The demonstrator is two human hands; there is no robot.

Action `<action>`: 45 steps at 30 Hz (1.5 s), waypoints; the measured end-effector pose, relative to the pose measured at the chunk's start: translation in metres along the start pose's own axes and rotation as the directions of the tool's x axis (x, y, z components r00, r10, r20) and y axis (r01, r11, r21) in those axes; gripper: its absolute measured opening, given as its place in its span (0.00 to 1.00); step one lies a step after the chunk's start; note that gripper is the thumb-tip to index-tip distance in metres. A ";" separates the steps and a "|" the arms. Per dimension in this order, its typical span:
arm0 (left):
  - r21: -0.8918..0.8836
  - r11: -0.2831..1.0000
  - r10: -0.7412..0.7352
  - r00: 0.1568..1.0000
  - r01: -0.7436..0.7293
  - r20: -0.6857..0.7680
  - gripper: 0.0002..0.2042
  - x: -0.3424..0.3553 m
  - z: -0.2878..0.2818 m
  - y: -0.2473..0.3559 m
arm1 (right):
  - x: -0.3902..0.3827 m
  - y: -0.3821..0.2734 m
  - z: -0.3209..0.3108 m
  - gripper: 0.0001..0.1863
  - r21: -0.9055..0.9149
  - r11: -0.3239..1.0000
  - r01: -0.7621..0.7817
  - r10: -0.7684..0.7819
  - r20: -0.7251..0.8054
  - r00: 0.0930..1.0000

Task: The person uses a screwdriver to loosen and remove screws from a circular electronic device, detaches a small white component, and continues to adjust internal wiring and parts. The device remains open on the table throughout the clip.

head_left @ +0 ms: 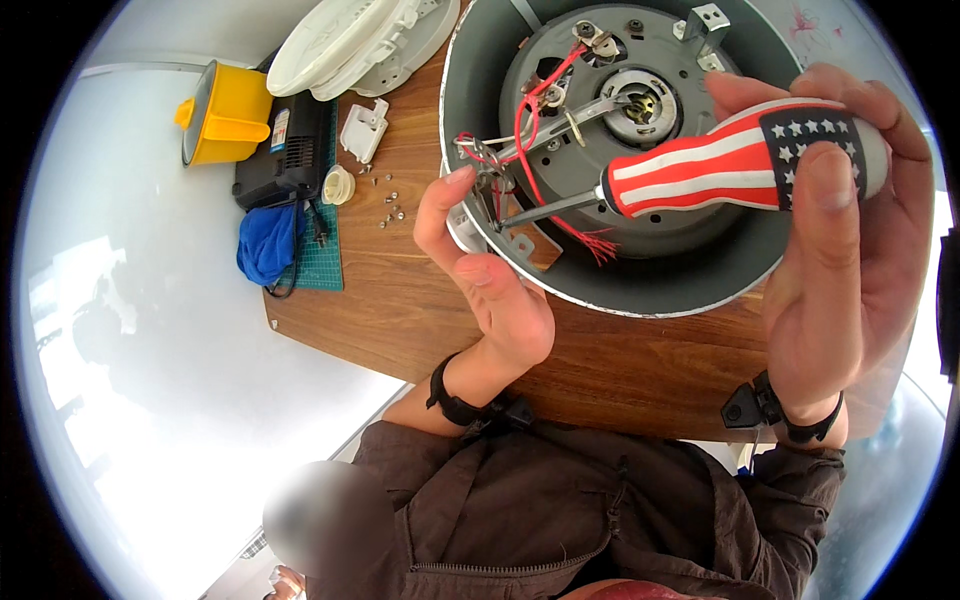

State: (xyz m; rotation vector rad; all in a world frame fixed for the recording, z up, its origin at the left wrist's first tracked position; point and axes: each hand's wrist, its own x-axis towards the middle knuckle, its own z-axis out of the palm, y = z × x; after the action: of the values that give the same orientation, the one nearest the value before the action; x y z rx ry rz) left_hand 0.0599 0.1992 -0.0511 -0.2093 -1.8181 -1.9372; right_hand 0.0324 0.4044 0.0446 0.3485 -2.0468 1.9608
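Note:
An opened rice cooker body (630, 302), a round grey metal shell, lies on the table with its inner parts facing up. My right hand (835, 250) is wrapped around the handle of a screwdriver (690, 165) with red and white stripes and white stars on black. Its shaft slants left, the tip at the metal bracket (493, 190) inside the left wall. My left hand (495, 295) grips the shell's left rim, index finger and thumb either side of a white plastic piece (466, 230). Red wires (540, 185) run across the inside, ending in frayed strands.
White plastic covers (345, 50) lie at the back left. Beside them are a yellow container (232, 115), a black case (290, 165), a blue cloth (266, 247) and a green cutting mat (322, 265). Several small screws (392, 213) lie near a cream round part (338, 185) and a white bracket (363, 130).

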 end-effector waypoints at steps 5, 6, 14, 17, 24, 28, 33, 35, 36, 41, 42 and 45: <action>-0.049 0.998 0.024 1.000 -0.025 -0.015 0.33 -0.001 -0.002 -0.009 | 0.007 -0.005 0.004 0.22 -0.145 0.989 0.029 -0.020 0.061 0.998; -0.073 0.997 0.029 1.000 -0.029 -0.005 0.33 -0.001 -0.003 -0.010 | 0.008 -0.005 0.003 0.22 -0.181 0.982 0.046 -0.032 0.079 0.996; -0.074 0.995 0.074 0.997 -0.073 0.007 0.32 -0.001 -0.005 -0.021 | 0.014 -0.007 -0.009 0.19 -0.697 0.661 0.279 -0.210 0.185 0.960; -0.088 0.992 0.095 0.995 -0.094 0.008 0.32 0.000 -0.006 -0.025 | 0.022 -0.012 -0.023 0.19 -0.809 0.454 0.372 -0.212 0.308 0.928; -0.068 0.989 0.132 0.990 -0.129 0.048 0.32 0.003 -0.009 -0.026 | 0.035 0.000 -0.020 0.17 -0.727 0.627 0.279 -0.074 0.301 0.951; -0.090 0.988 0.133 0.988 -0.126 0.075 0.32 0.005 -0.006 -0.024 | 0.037 -0.007 -0.025 0.14 -0.710 0.643 0.288 -0.041 0.344 0.938; -0.029 0.990 0.137 0.987 -0.136 0.084 0.31 0.003 -0.011 -0.025 | 0.043 0.010 -0.027 0.11 -0.654 0.643 0.399 -0.135 0.416 0.899; -0.011 0.989 0.147 0.986 -0.147 0.081 0.31 0.002 -0.011 -0.028 | 0.045 0.013 -0.033 0.11 -0.619 0.654 0.435 -0.155 0.454 0.877; -0.006 0.989 0.151 0.985 -0.151 0.083 0.31 0.002 -0.011 -0.029 | 0.045 0.011 -0.035 0.12 -0.618 0.637 0.461 -0.161 0.478 0.863; 0.065 0.984 0.157 0.984 -0.163 0.085 0.30 0.003 -0.011 -0.029 | 0.050 0.001 -0.041 0.13 -0.642 0.535 0.548 -0.117 0.587 0.801; 0.064 0.982 0.169 0.981 -0.175 0.090 0.30 0.004 -0.010 -0.029 | 0.051 0.000 -0.041 0.13 -0.642 0.535 0.550 -0.106 0.594 0.797; 0.036 0.986 0.158 0.983 -0.162 0.094 0.29 0.004 -0.010 -0.028 | 0.052 -0.002 -0.037 0.13 -0.680 0.489 0.546 -0.068 0.594 0.801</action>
State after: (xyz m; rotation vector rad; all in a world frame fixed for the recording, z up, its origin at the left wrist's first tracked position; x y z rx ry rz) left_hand 0.0457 0.1886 -0.0759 -0.4232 -1.8385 -1.8021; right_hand -0.0134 0.4421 0.0671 0.9864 -2.6820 0.4963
